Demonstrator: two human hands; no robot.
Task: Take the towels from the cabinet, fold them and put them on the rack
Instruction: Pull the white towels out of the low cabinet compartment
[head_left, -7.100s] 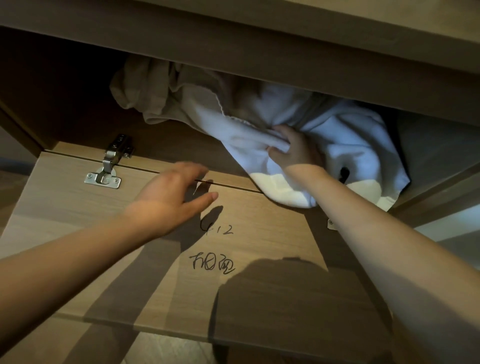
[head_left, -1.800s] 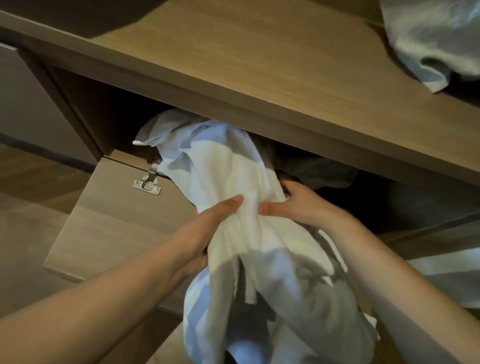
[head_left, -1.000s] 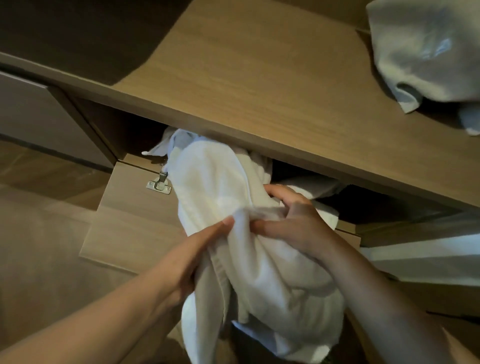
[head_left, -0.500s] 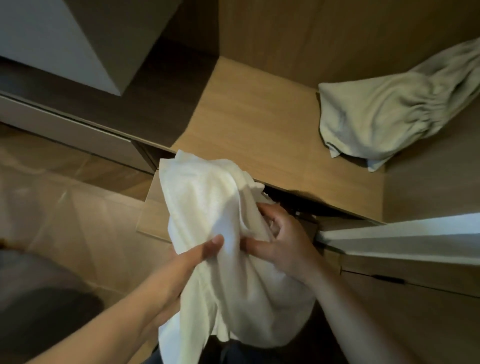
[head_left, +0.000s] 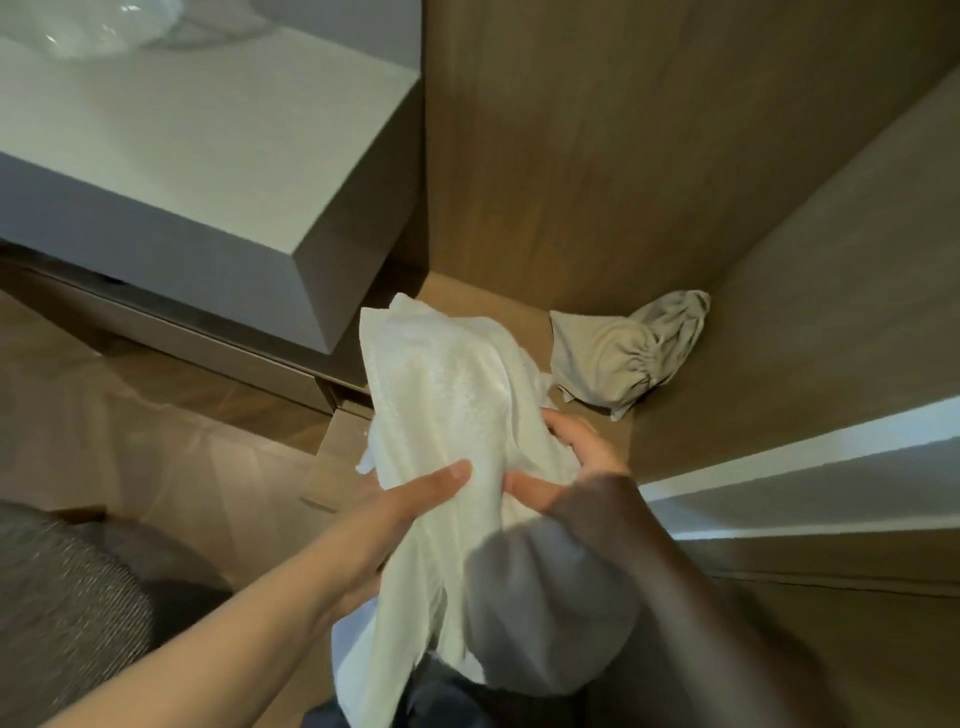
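Before the wooden cabinet (head_left: 571, 156), left hand (head_left: 395, 514) and right hand (head_left: 571, 467), each tight around the bunched white towel (head_left: 447, 395).

You faced a wooden niche, its back wall (head_left: 597, 156) and right side panel (head_left: 841, 270) meeting in a corner. Left of it a thick pale counter (head_left: 197, 171) caught cool light above the glossy wooden floor (head_left: 171, 431); a grey woven surface (head_left: 57, 613) sat lower left.

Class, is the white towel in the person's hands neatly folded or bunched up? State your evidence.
Bunched, not folded. The white towel hangs in loose, uneven creases, gripped by the left hand and right hand.
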